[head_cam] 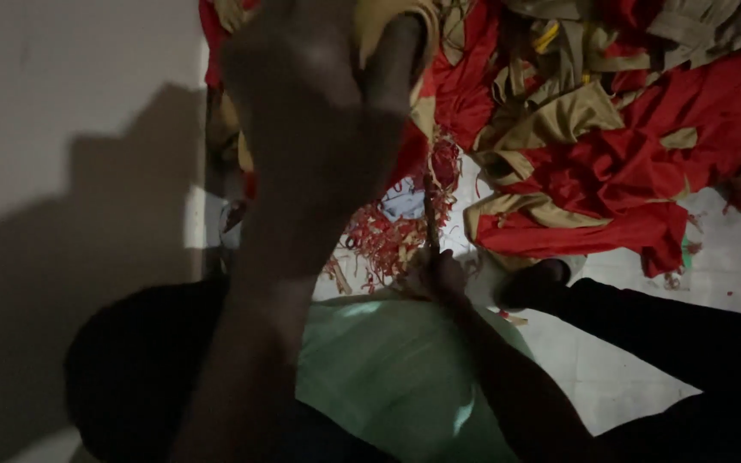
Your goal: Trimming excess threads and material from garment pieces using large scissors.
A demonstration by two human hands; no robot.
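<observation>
Narrow gold-tan fabric strip [430,201], pulled taut, near vertical (dim and partly blurred), top end at raised left hand [319,111], lower end pinched in right hand [439,276], above red scraps.

left hand [310,111] blurred, fingertips cut off at top edge, right hand [439,274] dim, grip unclear

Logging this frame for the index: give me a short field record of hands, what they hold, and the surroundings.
left hand: raised close to camera, gripping tan fabric strip
right hand: lower, pinching the same strip's other end
strip: stretched taut between both hands
floor: pale, with red and tan cloth pile, red scraps
lap: green sack
</observation>
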